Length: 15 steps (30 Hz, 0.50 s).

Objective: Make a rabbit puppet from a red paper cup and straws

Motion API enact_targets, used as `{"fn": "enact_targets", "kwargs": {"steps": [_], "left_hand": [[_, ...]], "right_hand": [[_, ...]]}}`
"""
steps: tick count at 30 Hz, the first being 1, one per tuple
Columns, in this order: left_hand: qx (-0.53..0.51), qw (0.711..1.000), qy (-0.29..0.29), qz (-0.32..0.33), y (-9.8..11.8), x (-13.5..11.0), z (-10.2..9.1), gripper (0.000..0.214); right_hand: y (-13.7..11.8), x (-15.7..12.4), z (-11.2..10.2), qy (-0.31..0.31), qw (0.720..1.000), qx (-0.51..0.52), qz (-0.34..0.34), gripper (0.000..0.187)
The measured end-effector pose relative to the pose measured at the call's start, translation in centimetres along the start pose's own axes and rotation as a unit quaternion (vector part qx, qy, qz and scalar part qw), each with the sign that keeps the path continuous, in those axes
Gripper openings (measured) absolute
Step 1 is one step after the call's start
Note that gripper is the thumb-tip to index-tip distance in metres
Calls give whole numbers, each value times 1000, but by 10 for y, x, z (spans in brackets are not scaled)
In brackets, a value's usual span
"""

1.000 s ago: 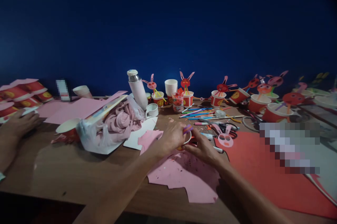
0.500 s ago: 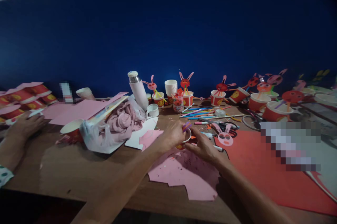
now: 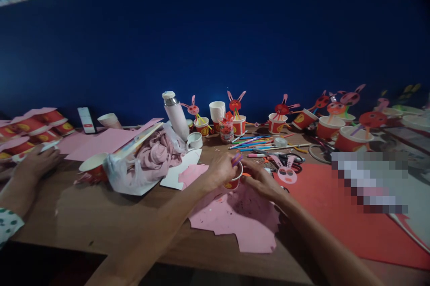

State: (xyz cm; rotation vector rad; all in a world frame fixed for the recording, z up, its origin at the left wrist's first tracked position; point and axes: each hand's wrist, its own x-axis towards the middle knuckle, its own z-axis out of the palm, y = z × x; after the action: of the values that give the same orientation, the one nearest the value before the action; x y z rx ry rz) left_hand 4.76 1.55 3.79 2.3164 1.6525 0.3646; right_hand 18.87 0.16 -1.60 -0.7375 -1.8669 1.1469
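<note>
A small red-and-white paper cup [image 3: 233,184] stands upright over pink paper, between my two hands. My left hand [image 3: 221,170] is closed at the cup's left rim, with a short purple strip [image 3: 236,158] at its fingertips. Its lower fingers are hidden, so whether they also grip the cup does not show. Around the cup's right side, my right hand [image 3: 260,179] curves with thumb and fingers apart. A bit of orange shows between them. Under the cup lies a cut pink sheet [image 3: 235,228] scattered with dark specks.
Rabbit-faced cups [image 3: 277,124] line the back, beside stacked white cups [image 3: 217,110] and a thermos [image 3: 176,118]. Coloured pens [image 3: 251,143], scissors [image 3: 290,158] and red paper [image 3: 336,214] lie nearby. Left are a plastic bag [image 3: 124,178] and another person's hand [image 3: 36,163].
My right thumb has drawn back from the cup's front to its right side, leaving more of the cup visible. My left hand stays at the left rim with the purple strip.
</note>
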Motion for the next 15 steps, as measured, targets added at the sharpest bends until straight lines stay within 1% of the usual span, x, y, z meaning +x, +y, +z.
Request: {"fn": "enact_targets", "kwargs": {"steps": [2, 4, 6, 10, 13, 15], "left_hand": [[1, 1000, 2, 7, -2, 1, 2, 20], [1, 1000, 5, 14, -4, 1, 4, 19], [1, 1000, 7, 20, -6, 2, 6, 19], [-5, 1000, 10, 29, -8, 2, 7, 18], [-13, 999, 7, 40, -8, 1, 6, 17], [-54, 998, -10, 38, -9, -1, 4, 17]], "right_hand": [[2, 3, -2, 15, 999, -27, 8, 49], [4, 5, -2, 49, 995, -89, 4, 43], [8, 7, -1, 70, 987, -145, -7, 38], [13, 7, -1, 74, 976, -204, -19, 33], [11, 7, -3, 77, 970, -230, -24, 28], [8, 6, -4, 74, 967, -243, -24, 26]]}}
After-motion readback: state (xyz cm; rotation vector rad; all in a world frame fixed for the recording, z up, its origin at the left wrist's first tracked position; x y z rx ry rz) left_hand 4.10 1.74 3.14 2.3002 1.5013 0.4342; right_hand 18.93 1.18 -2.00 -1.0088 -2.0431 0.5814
